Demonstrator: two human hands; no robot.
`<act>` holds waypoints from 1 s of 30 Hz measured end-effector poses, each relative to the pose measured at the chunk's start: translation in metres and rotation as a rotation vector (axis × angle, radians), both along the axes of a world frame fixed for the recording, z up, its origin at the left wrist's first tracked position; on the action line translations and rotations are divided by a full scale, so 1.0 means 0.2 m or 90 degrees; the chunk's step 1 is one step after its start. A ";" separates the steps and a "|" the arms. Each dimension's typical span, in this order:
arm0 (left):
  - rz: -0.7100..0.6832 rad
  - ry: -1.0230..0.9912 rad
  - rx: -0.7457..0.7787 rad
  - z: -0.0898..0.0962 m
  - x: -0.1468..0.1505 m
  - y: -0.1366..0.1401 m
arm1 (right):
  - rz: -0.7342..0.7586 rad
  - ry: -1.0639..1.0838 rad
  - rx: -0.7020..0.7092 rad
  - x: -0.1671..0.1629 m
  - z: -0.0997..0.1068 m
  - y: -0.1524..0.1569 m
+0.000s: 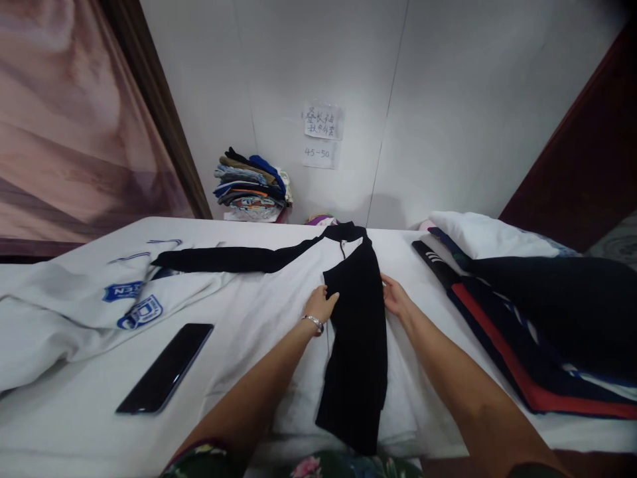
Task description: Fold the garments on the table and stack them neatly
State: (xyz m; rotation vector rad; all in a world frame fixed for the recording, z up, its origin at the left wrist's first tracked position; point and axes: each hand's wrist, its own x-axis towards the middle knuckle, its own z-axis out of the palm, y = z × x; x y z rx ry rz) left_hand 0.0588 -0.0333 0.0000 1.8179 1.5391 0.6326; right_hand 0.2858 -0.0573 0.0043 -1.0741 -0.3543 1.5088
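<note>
On the table point(70, 435), the black-and-white top point(283, 305) is laid flat. One sleeve point(355, 352) is folded down over it; the other sleeve point(223, 259) is left outstretched, unfolded. Folded edge is pinched by left hand point(318, 307); outer edge is touched by right hand point(395, 296), pinch can't be told.

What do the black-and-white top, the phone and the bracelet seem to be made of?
Black-and-white top: soft, matte fabric, perhaps knit, as it lies limp without shine; the fibre can't be told.
Phone: probably glass-fronted, given its smooth, dark face and shiny edge.
Bracelet: likely silver-coloured metal, judging by its bright glints.
</note>
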 end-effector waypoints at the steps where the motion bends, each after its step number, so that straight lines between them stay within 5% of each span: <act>1: 0.013 -0.007 0.004 -0.02 0.00 0.01 | -0.009 -0.012 0.000 0.02 0.01 0.06; 16: 0.020 -0.076 0.051 -0.12 -0.06 0.01 | -0.096 -0.174 0.075 0.16 -0.02 0.94; 22: -0.032 0.010 0.002 -0.10 -0.06 0.02 | -0.075 -0.210 0.044 0.16 -0.14 0.98; 30: -0.030 0.043 0.013 -0.10 -0.05 0.02 | -0.077 -0.217 0.011 0.12 -0.07 0.81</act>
